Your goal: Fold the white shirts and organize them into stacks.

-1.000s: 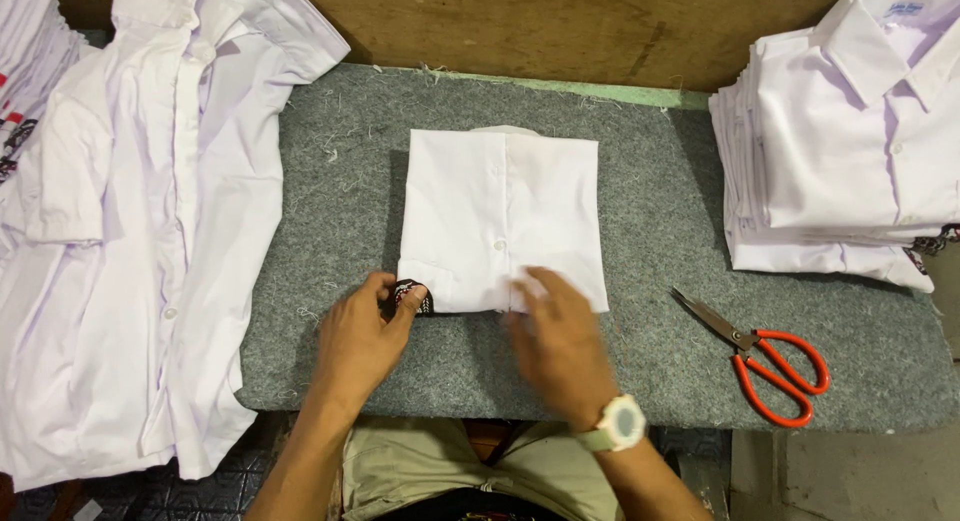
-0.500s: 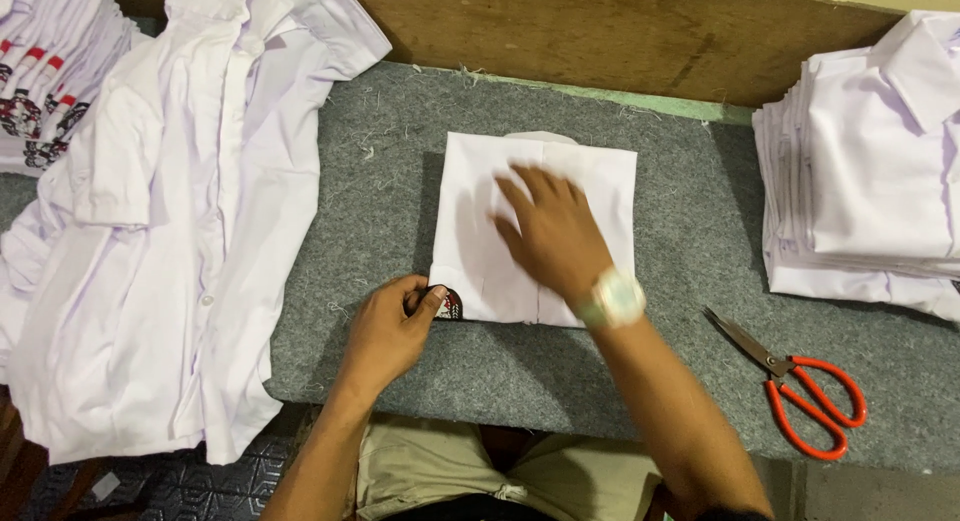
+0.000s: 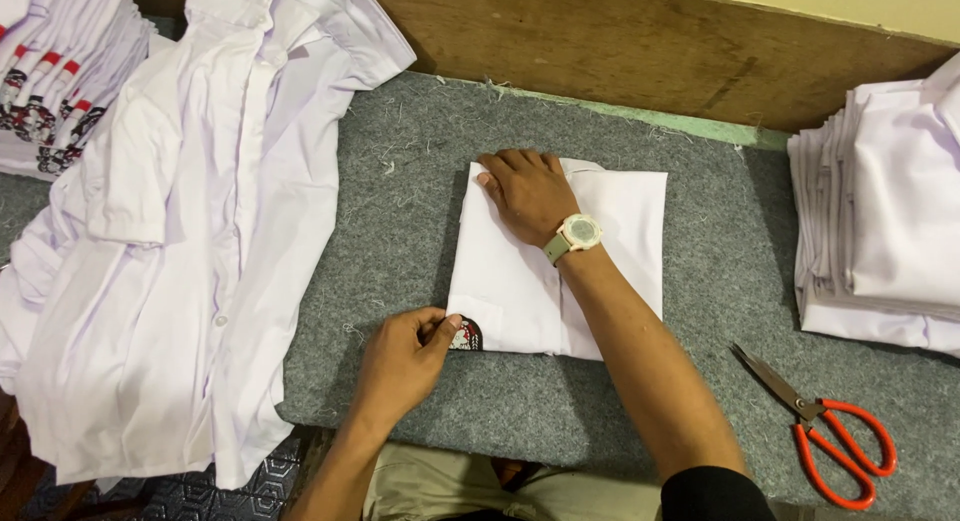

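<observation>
A folded white shirt (image 3: 620,251) lies on the grey felt mat (image 3: 400,221). My right hand (image 3: 525,191), with a pale wristwatch on its wrist, rests flat on the shirt's far left corner, fingers together. My left hand (image 3: 405,356) pinches the shirt's near left corner, where a small dark round badge (image 3: 467,334) shows beside the thumb.
Unfolded white shirts (image 3: 180,231) are heaped at the left, hanging over the mat's edge. A stack of folded white shirts (image 3: 880,221) stands at the right. Red-handled scissors (image 3: 820,421) lie on the mat at the near right. A wooden board (image 3: 640,51) backs the table.
My right hand has slid from the shirt's near edge up across it to the far left corner. My left hand stays at the near left corner by the badge.
</observation>
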